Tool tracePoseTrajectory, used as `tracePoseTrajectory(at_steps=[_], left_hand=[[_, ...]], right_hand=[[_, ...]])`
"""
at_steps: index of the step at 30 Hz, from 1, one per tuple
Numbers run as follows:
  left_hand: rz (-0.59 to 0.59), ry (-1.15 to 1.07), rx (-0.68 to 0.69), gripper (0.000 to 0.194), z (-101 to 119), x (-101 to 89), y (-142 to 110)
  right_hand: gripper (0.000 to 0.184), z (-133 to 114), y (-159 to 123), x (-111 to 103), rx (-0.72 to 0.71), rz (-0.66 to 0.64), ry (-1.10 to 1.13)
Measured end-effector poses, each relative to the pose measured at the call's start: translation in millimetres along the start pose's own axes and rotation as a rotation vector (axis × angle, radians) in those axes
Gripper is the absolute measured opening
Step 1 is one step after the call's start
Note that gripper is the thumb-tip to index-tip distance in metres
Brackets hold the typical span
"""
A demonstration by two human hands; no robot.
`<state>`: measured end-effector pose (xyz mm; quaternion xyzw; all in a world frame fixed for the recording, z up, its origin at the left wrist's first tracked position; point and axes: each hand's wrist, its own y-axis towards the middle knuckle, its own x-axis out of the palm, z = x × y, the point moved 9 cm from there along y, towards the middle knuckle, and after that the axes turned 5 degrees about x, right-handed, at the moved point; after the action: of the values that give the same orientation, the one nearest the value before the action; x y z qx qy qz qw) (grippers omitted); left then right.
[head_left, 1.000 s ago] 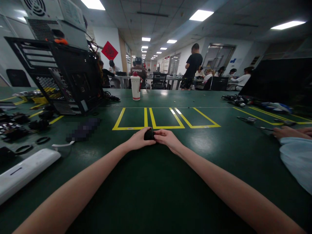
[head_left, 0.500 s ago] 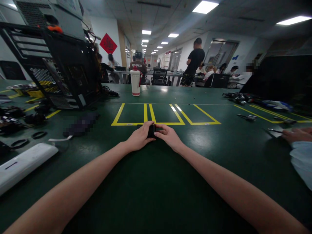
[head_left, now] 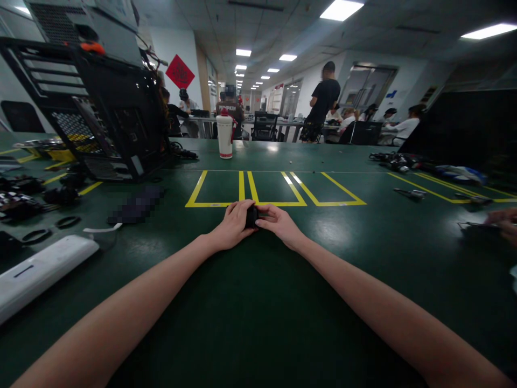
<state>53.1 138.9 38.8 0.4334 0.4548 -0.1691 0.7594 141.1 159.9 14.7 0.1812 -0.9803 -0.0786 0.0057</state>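
Main change over the last 1 s: the small black blocky object, plastic by its look (head_left: pixel 251 217), has been turned in the hands. 1 s ago its dark face showed openly in the crook of the left hand (head_left: pixel 231 226); now that hand is wrapped further over it and I see just a narrow dark strip. Pose nearly matches 0.5 s ago, so I read this as a pause or fine work with the piece, not a reach. Off to the right, a co-worker's hand (head_left: pixel 509 225) has slid outward, leaving a thin dark rod-like tool (head_left: pixel 476 224) more in view. Grip: left is closed round the object, fingers over the top and far side, thumb low on the near side. Right hand (head_left: pixel 278 227) is partly curled, thumb and fingertips up against the object's right side; can't tell if they pinch anything. So the piece sits between the hands, deeper in the left, over the green smooth-topped desk (head_left: pixel 258 302), just on the near side of the left and middle of 3 yellow tape outlines (head_left: pixel 280 204). Can't tell from here if its underside touches the desk.
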Motion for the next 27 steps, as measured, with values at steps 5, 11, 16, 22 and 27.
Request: tracePoseTrajectory(at_steps=[5,11,16,22,27], left_hand=[[0.019,-0.007,-0.004,0.057,-1,-1.1,0],[0.022,0.009,-0.006,0.057,-2,0.9,0],[0.018,0.007,-0.004,0.056,-2,0.4,-1],[0.033,0.001,-0.012,0.057,-2,-1.2,-1],[0.028,-0.007,-0.007,0.058,0,-2.0,-1]], right_hand=[[0.031,1,0,-2,0.010,0.061,-0.032],[0.036,0,1,0,-0.012,0.053,-0.025],[0.033,-5,-4,9,-0.037,-0.012,-0.008],[0.021,-7,-2,4,-0.065,0.088,-0.037],[0.033,0,2,3,-0.010,0.089,-0.096]])
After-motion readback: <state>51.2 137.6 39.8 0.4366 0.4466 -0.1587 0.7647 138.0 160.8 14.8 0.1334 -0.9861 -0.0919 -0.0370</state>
